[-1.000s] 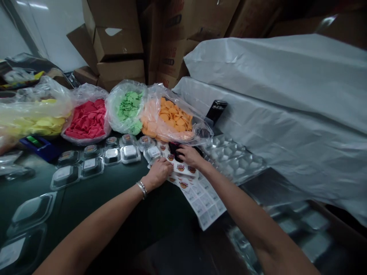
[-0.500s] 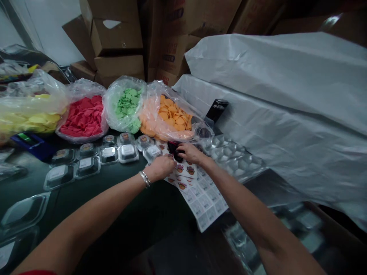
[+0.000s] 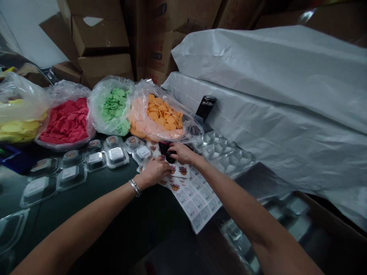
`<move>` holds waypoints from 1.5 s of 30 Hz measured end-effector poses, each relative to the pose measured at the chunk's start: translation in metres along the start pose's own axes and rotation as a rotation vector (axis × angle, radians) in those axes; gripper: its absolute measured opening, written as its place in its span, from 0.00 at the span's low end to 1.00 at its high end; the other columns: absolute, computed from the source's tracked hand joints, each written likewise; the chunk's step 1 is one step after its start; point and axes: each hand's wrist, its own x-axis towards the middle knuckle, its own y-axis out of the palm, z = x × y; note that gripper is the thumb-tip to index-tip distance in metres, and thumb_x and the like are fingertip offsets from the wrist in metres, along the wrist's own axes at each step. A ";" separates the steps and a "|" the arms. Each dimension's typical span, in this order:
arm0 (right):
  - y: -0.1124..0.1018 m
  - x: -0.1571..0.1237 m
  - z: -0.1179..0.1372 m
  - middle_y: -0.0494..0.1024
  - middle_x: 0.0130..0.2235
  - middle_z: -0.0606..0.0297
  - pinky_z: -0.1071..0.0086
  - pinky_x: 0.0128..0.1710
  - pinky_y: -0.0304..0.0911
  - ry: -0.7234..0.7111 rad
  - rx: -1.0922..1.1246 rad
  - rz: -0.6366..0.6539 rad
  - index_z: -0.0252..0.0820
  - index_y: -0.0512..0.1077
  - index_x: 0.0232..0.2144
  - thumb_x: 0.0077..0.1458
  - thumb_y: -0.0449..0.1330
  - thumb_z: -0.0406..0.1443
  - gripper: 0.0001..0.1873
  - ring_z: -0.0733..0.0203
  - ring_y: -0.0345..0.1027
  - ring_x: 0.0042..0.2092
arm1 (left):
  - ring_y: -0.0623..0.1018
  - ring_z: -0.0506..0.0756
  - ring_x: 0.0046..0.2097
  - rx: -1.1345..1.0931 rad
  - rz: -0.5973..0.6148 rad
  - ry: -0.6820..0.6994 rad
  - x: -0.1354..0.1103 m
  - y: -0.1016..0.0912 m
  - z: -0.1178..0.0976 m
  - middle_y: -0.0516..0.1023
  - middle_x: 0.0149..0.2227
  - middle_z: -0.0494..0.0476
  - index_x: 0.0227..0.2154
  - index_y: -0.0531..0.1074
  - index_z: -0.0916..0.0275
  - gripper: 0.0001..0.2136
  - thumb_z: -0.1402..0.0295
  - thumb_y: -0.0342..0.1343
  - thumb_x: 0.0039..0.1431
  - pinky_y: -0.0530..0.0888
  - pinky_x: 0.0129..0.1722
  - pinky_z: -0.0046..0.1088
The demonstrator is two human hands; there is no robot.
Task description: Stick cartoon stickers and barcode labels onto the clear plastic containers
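Note:
My right hand (image 3: 182, 153) has its fingers closed on a small black object (image 3: 171, 156), with a dark red part beside it; its kind is unclear. Just left of it, my left hand (image 3: 155, 170), a silver bracelet at the wrist, has its fingers bent and pressed together at the edge of a sheet of round logo stickers (image 3: 182, 171). The fingertips are partly hidden. Beneath lies a larger sheet of printed square labels (image 3: 200, 202), angled toward me. Lidded clear containers (image 3: 117, 156) with white labels or logo stickers stand left of my hands.
Plastic bags hold orange discs (image 3: 164, 114), green pieces (image 3: 114, 105), red pieces (image 3: 67, 122) and yellow ones (image 3: 20, 128). A black cylinder (image 3: 205, 107) leans by white sheeting (image 3: 258, 103). Clear moulded trays (image 3: 226, 154) lie right of my hands. Cardboard boxes (image 3: 100, 38) are stacked behind.
The view has turned slightly right, so everything sits further left in it. My left hand's fingers reach a little more over the sticker sheet. My right hand stays at the black object.

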 end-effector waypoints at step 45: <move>-0.004 -0.015 0.008 0.71 0.49 0.55 0.66 0.48 0.59 0.041 -0.065 -0.007 0.39 0.75 0.45 0.51 0.63 0.36 0.17 0.55 0.66 0.48 | 0.75 0.57 0.37 0.244 0.119 0.107 0.006 -0.017 -0.047 0.77 0.35 0.61 0.32 0.72 0.67 0.07 0.74 0.50 0.60 0.70 0.40 0.35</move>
